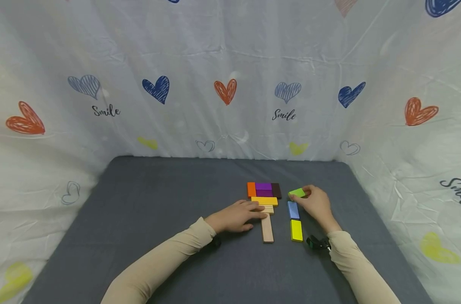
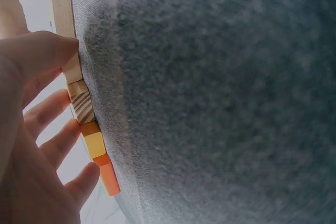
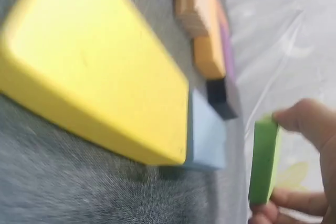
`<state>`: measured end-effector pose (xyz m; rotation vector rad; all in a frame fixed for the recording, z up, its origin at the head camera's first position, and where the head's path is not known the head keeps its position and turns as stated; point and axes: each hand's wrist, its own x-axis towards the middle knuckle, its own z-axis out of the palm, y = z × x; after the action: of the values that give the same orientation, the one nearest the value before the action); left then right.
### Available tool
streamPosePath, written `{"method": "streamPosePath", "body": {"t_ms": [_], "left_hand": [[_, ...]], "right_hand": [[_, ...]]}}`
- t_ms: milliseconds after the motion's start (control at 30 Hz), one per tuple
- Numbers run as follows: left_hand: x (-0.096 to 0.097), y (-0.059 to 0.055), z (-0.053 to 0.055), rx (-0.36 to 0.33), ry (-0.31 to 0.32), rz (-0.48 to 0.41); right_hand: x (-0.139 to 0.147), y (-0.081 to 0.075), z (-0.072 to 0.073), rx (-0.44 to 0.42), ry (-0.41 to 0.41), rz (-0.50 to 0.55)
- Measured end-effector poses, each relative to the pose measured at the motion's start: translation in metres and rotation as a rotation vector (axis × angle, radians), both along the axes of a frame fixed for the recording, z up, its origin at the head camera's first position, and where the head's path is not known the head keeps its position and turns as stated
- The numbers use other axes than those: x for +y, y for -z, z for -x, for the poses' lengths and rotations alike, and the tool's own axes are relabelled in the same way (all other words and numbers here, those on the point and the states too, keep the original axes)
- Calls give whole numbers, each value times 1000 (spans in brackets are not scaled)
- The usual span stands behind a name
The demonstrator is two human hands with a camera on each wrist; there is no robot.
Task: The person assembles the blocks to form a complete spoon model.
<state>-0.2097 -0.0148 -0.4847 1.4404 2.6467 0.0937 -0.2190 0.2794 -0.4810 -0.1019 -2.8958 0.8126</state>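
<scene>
My right hand (image 1: 317,204) pinches a green block (image 3: 264,160) between thumb and fingers, just past the far end of a blue block (image 1: 293,210). In the right wrist view the green block is apart from the blue one. A yellow block (image 1: 296,231) lies end to end with the blue block. My left hand (image 1: 234,216) has its fingers spread, touching the left side of a plain wooden block (image 1: 267,230) and a striped light wooden block (image 2: 82,107). Beyond these lie an amber block (image 1: 264,201), an orange block (image 1: 251,189), purple blocks (image 1: 264,190) and a dark brown block (image 1: 276,191).
Dark grey cloth (image 1: 169,194) covers the table. A white curtain (image 1: 223,50) printed with hearts hangs behind it and along both sides. A black wrist strap (image 1: 318,242) is partly visible beneath the right wrist.
</scene>
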Motion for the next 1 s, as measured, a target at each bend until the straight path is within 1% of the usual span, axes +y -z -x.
{"method": "streamPosePath", "body": {"t_ms": [167, 333, 433, 567, 667, 767, 833, 933, 1000], "left_hand": [[0, 1, 1, 2, 5, -13], [-1, 2, 2, -2, 4, -20], [-1, 3, 3, 1, 5, -18], [-2, 5, 4, 3, 4, -19], [-2, 5, 4, -1, 7, -22], [-2, 6, 4, -3, 10, -27], [-2, 6, 5, -5, 8, -26], [-2, 7, 5, -13, 0, -23], [-1, 8, 5, -12, -3, -22]], "right_hand": [[-6, -6, -24, 22, -152, 27], [-14, -6, -46, 36, -303, -26], [-20, -3, -59, 55, -392, -47], [-26, 2, -75, 86, -520, -42], [-31, 7, -86, 113, -601, -32], [-36, 11, -94, 129, -660, -44], [-40, 11, -99, 128, -685, -64], [-43, 11, -104, 126, -703, -94], [-45, 11, -106, 128, -713, -95]]}}
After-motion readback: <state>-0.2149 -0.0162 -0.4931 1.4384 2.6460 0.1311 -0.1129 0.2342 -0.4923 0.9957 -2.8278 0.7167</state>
